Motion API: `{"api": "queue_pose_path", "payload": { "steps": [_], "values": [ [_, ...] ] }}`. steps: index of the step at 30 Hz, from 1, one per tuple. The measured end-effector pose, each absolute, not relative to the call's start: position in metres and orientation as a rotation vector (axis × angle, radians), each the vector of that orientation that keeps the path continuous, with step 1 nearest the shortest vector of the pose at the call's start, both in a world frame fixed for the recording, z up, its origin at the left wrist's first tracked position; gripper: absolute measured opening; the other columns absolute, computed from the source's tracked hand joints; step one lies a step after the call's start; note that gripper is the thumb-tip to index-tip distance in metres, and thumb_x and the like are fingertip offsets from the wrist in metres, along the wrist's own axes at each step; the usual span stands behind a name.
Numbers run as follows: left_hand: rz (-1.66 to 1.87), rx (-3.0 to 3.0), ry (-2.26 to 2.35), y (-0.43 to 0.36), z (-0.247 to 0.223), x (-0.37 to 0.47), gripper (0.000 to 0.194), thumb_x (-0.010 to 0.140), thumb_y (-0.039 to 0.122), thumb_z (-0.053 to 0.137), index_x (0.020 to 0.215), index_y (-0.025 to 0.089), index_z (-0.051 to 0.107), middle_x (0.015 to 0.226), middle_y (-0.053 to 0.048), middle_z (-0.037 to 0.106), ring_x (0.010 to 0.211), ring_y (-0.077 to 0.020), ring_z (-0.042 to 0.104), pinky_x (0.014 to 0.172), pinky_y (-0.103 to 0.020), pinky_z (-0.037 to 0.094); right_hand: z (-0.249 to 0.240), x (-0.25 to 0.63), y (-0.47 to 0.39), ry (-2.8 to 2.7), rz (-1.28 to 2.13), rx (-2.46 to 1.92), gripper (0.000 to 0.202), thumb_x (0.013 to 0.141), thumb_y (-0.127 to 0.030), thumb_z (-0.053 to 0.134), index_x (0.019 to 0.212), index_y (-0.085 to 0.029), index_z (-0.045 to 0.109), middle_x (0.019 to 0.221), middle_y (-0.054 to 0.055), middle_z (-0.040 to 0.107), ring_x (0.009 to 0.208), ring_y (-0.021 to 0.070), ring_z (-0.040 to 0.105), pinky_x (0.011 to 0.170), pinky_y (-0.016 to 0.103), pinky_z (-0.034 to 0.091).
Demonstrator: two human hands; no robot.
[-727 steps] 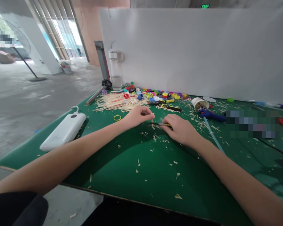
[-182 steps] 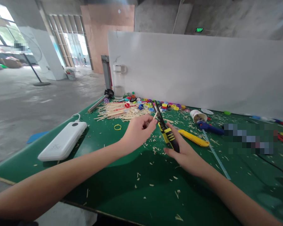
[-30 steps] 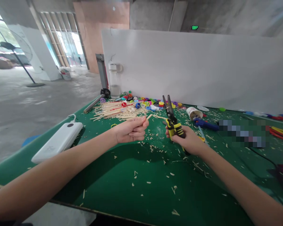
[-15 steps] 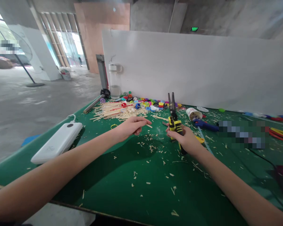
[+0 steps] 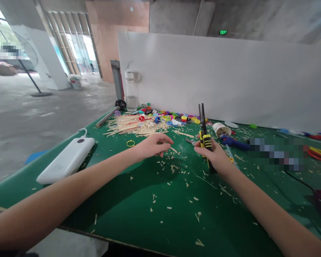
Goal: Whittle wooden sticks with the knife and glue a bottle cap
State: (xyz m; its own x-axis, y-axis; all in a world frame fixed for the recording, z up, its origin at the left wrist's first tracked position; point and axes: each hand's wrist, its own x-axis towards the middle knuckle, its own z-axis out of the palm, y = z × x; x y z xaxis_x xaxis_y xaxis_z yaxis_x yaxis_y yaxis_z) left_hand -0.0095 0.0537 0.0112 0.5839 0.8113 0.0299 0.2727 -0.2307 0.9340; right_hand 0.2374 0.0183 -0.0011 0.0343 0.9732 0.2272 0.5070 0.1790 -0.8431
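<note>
My left hand (image 5: 155, 146) hovers over the middle of the green table. A short piece of wooden stick (image 5: 174, 150) juts out at its thumb tip; the index finger arches above, apart from the thumb. To the right, my right hand (image 5: 216, 155) is wrapped around yellow-and-black long-nosed pliers (image 5: 205, 141), which stand upright with jaws together. A grey metal blade (image 5: 189, 141) points left from behind the same hand; most of that tool is hidden. Pale wood shavings (image 5: 172, 167) lie scattered beneath and between the hands.
Behind my left hand is a heap of thin wooden sticks (image 5: 128, 123) beside colourful bottle caps (image 5: 173, 122). A white power bank (image 5: 66, 155) lies at the left. A tipped paper cup (image 5: 221, 130) and a blue-handled tool (image 5: 235, 142) are at the right, before a white partition (image 5: 216, 75).
My left index finger has lifted away from the thumb, and the stick piece now sits slightly lower and further right. The pliers have shifted a little to the right in my right hand's grip.
</note>
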Motion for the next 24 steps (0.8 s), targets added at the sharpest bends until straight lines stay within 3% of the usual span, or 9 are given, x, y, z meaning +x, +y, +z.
{"api": "queue_pose_path", "payload": {
  "steps": [2, 6, 10, 14, 18, 24],
  "values": [
    [0.673, 1.804, 0.898, 0.054, 0.012, -0.009, 0.019, 0.081, 0.031, 0.058, 0.094, 0.017, 0.058, 0.07, 0.0, 0.058, 0.059, -0.0108, 0.056, 0.056, -0.025, 0.043, 0.005, 0.234, 0.017, -1.69, 0.635, -1.484, 0.037, 0.075, -0.047, 0.062, 0.101, -0.022, 0.056, 0.099, 0.01, 0.064, 0.091, 0.0266, 0.06, 0.076, 0.04, 0.047],
    [0.732, 1.921, 0.936, 0.055, 0.013, -0.01, 0.017, 0.079, 0.033, 0.06, 0.085, 0.017, 0.059, 0.07, -0.001, 0.059, 0.062, -0.011, 0.055, 0.06, -0.026, 0.043, 0.017, 0.242, 0.029, -1.817, 0.348, -1.566, 0.069, 0.072, -0.057, 0.061, 0.128, -0.018, 0.046, 0.119, 0.016, 0.059, 0.103, 0.0323, 0.058, 0.085, 0.045, 0.046],
    [0.759, 2.046, 0.975, 0.058, 0.012, -0.012, 0.019, 0.08, 0.031, 0.057, 0.091, 0.017, 0.065, 0.072, -0.002, 0.059, 0.062, -0.0109, 0.051, 0.059, -0.025, 0.04, 0.032, 0.27, 0.069, -1.845, 0.057, -1.798, 0.086, 0.068, -0.066, 0.059, 0.135, -0.014, 0.043, 0.126, 0.018, 0.057, 0.109, 0.0364, 0.056, 0.086, 0.047, 0.045],
    [0.766, 2.076, 0.977, 0.061, 0.009, -0.014, 0.027, 0.08, 0.028, 0.055, 0.104, 0.018, 0.063, 0.076, -0.002, 0.06, 0.067, -0.012, 0.054, 0.062, -0.026, 0.043, 0.029, 0.296, 0.118, -1.96, -0.098, -2.068, 0.09, 0.066, -0.071, 0.056, 0.135, -0.014, 0.043, 0.126, 0.019, 0.057, 0.108, 0.0378, 0.056, 0.081, 0.045, 0.046],
    [0.796, 2.082, 0.988, 0.062, 0.007, -0.015, 0.023, 0.079, 0.029, 0.057, 0.097, 0.015, 0.061, 0.081, -0.004, 0.063, 0.073, -0.0132, 0.058, 0.066, -0.026, 0.046, 0.008, 0.306, 0.146, -2.016, -0.151, -2.224, 0.092, 0.067, -0.072, 0.052, 0.132, -0.006, 0.045, 0.126, 0.024, 0.055, 0.108, 0.038, 0.055, 0.081, 0.044, 0.045],
    [0.746, 2.133, 0.941, 0.062, 0.008, -0.013, 0.022, 0.08, 0.027, 0.057, 0.097, 0.016, 0.066, 0.084, -0.006, 0.068, 0.076, -0.0136, 0.061, 0.072, -0.028, 0.049, 0.006, 0.296, 0.134, -2.111, -0.351, -2.03, 0.072, 0.083, -0.065, 0.035, 0.122, -0.007, 0.053, 0.12, 0.025, 0.056, 0.112, 0.0375, 0.05, 0.086, 0.047, 0.042]
  ]
}}
